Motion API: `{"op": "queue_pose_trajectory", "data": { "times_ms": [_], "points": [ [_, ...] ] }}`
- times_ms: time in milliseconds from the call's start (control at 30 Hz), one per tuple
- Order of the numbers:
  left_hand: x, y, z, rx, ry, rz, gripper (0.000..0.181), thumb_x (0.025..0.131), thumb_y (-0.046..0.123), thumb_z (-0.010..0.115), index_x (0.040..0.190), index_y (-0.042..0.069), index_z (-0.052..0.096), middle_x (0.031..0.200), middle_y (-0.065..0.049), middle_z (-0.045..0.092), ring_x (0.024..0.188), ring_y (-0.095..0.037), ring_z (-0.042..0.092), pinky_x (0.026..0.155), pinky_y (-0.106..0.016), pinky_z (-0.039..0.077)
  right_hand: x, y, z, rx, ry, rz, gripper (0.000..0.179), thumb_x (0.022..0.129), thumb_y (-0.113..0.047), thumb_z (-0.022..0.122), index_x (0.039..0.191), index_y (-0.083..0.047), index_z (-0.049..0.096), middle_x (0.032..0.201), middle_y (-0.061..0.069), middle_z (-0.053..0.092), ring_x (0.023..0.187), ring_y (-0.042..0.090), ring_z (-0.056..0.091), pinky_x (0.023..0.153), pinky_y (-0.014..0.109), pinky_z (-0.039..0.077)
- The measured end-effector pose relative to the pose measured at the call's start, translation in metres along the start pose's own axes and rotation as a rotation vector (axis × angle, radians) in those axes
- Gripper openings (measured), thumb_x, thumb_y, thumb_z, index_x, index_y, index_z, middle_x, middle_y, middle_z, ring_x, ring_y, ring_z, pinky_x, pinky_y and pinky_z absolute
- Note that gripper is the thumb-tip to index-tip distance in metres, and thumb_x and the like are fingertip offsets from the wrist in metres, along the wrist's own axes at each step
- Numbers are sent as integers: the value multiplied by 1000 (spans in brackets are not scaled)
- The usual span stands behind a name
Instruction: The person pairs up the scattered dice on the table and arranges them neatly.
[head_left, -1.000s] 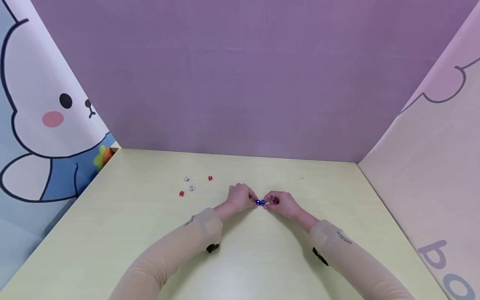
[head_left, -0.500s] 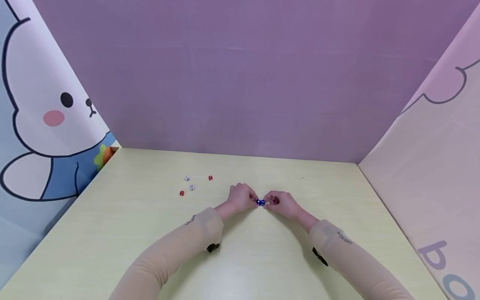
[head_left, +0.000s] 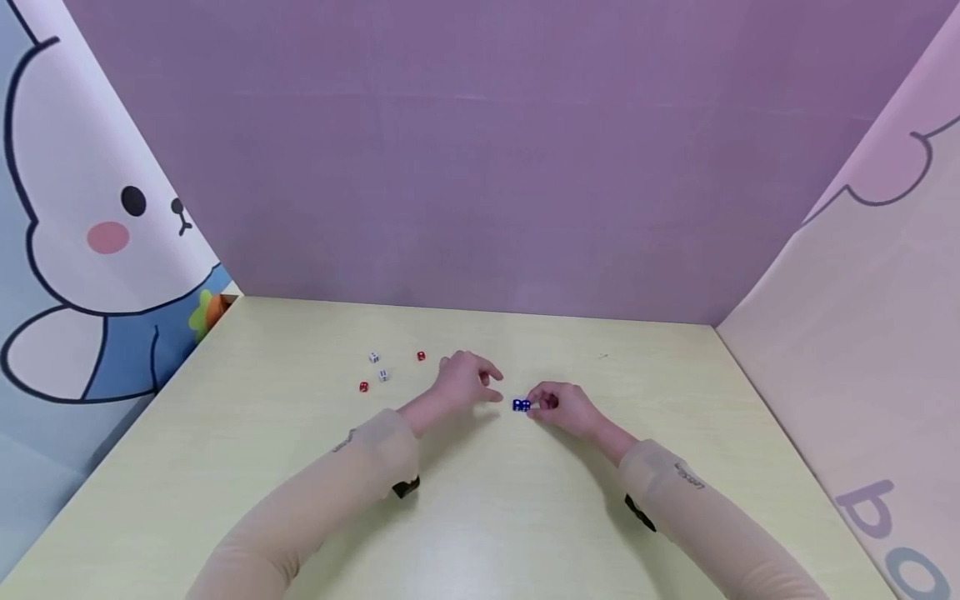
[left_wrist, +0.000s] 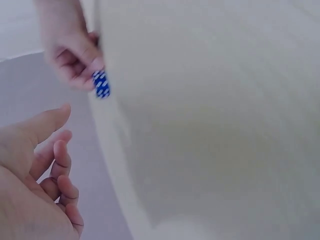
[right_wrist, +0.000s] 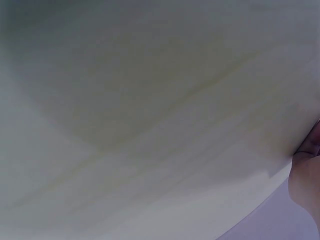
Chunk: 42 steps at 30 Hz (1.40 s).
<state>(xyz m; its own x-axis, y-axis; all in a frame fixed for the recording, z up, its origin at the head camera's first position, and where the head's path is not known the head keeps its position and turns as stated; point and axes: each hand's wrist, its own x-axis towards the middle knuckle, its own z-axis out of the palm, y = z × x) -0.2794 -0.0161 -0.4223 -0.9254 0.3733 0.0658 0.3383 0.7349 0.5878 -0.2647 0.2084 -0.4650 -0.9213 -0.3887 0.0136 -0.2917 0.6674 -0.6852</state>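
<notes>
**Blue dice [head_left: 521, 406] pinched by right hand [head_left: 566, 408]**

Left of centre in the frame, red dice [head_left: 363, 387] and white dice [head_left: 383, 376] are scattered on the table [head_left: 487, 517]. Nearer centre, the left hand [head_left: 459, 382] is held with its grip slack. Just below centre, the blue dice are set touching, the right one grasped by the right hand.

A cartoon rabbit [head_left: 90, 200] — at left — adjoins a purple backdrop [head_left: 480, 167].

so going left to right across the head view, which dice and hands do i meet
near red die → far white die → near white die → far red die → left hand → pair of blue dice → right hand
</notes>
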Motion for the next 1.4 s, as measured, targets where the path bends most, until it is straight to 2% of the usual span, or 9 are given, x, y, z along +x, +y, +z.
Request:
{"op": "queue_pose_trajectory", "data": {
  "times_ms": [167,333,533,700,933,1100,1233,1400],
  "points": [
    [-8,-10,-24,38,37,8,33,72,27,82,102,17,74,72,9,60,84,-18,52,85,-45,29,0,-1,-1,7,2,17,14,81,-13,73,94,-13,68,72,-2,54,66,11,47,59,21,40],
    [-19,-25,-46,76,79,41,33,73,28,82,103,18,73,76,5,62,86,-21,48,83,-44,28,0,-1,0,7,-5,24,15,81,-13,73,94,-12,67,72,-2,54,66,11,46,58,20,39],
    [-31,-51,-66,138,155,128,33,72,29,82,102,18,73,75,5,60,82,-19,45,80,-42,27,-1,-2,1,13,-6,9,14,82,-13,73,95,-11,67,72,-1,54,67,12,46,58,21,39],
    [-37,-76,-77,177,215,139,31,71,27,82,99,18,74,76,4,59,83,-20,43,79,-43,26,-1,-3,1,16,-3,13,14,81,-13,73,94,-11,67,73,-1,54,67,13,46,58,21,40],
    [-46,-108,-82,194,220,88,33,71,24,83,101,14,73,75,4,58,85,-23,43,78,-44,26,0,-2,1,16,-1,18,14,81,-13,74,94,-12,67,73,-1,54,67,12,46,59,22,40],
    [-51,-124,-88,199,191,13,32,74,24,81,102,12,73,76,2,58,86,-26,43,78,-44,26,1,-1,1,11,-4,11,14,82,-14,73,94,-12,67,73,-1,54,67,12,47,59,21,40],
    [-53,-136,-91,194,160,-66,29,76,24,79,101,11,73,74,3,57,87,-26,42,79,-43,25,0,0,1,18,-10,7,15,82,-13,73,95,-10,67,73,-1,54,67,12,47,58,21,40],
    [-54,-144,-91,221,129,-120,25,76,25,78,96,11,74,72,4,58,87,-26,44,78,-42,27,1,1,1,19,-7,-5,15,81,-13,74,94,-10,67,72,-2,54,66,12,46,58,21,39]
  ]
}}
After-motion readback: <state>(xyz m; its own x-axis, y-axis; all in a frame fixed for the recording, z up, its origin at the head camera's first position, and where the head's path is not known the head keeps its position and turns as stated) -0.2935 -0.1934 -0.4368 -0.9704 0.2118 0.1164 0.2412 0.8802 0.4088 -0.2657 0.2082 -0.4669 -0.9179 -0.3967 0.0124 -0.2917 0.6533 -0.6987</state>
